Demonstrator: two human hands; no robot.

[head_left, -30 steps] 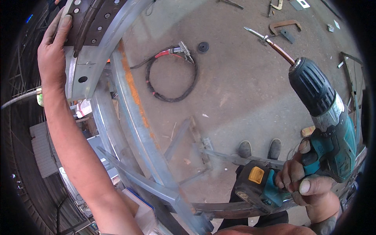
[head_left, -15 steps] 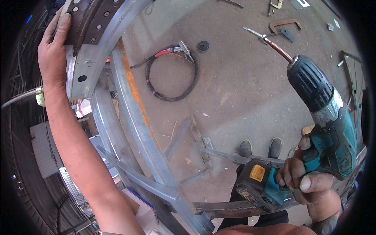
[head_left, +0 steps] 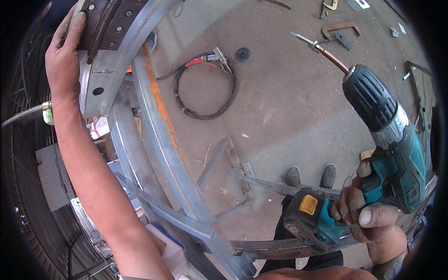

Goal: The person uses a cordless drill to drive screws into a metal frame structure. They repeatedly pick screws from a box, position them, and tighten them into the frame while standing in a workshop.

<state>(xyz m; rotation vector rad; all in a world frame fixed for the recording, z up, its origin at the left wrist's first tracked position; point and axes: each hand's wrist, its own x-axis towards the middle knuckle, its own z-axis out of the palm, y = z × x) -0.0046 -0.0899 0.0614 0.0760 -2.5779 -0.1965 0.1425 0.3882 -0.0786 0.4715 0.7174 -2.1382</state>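
My right hand (head_left: 373, 217) is wrapped round the handle of a teal and black cordless drill (head_left: 396, 158), at the right. Its long coppery bit points up and left, with a screw (head_left: 305, 39) at the tip. My left arm reaches up to the far left, where my left hand (head_left: 65, 56) grips the edge of a pale metal frame (head_left: 105, 81). The thumb lies beside a dark steel hinge (head_left: 100, 30), whose plates are fastened with several screws. Part of the fingers is hidden behind the edge. The drill bit is well apart from the hinge.
A long metal beam (head_left: 170, 140) with an orange rusty strip runs down the left middle. On the floor lie a coiled black cable (head_left: 205, 116) with a red-handled clamp, a black disc (head_left: 243, 54) and a rusty C-clamp (head_left: 343, 27). My shoes (head_left: 293, 176) stand below.
Both hands and the drill stay almost in place. A small grey shape has come into sight beside the upper part of the metal frame.
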